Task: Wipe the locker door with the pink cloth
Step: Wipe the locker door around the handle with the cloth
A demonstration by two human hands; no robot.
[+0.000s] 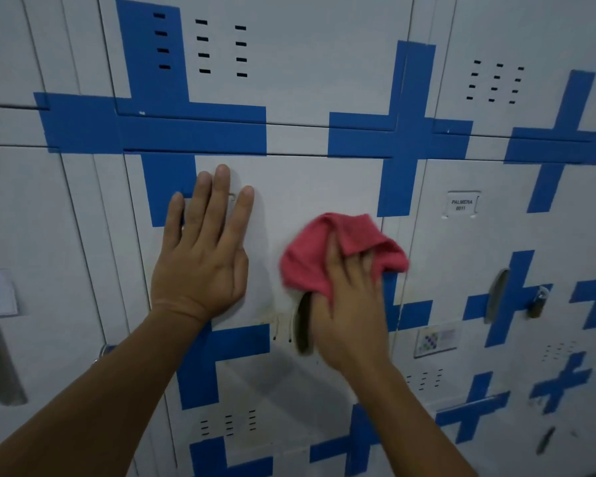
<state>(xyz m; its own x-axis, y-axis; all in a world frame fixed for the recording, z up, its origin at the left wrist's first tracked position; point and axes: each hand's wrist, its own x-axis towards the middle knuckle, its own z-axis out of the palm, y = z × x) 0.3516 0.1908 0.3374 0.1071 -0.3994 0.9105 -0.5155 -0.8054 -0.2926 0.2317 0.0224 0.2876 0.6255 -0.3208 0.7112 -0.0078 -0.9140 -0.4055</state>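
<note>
Pink cloth against a white locker door, one hand wiping, the other braced flat.

The right hand (350, 297) presses the bunched pink cloth (338, 249) onto the locker door (307, 191) — fingers curled into its folds, just above the recessed door handle (302, 325). The left hand (203, 249) lies flat on the same door, fingers straight and close together, fingertips reaching a blue cross marking (167, 180). On the neighbouring door to the right sit a name label (461, 204) and a padlock (539, 302).

Left hand (205, 249), frame centre-left: flat, fingers straight and together, pointing up. Right hand (350, 304), centre-right: fingers curled, gripping crumpled pink fabric cloth (327, 249). Both forearms extend from bottom edge.
</note>
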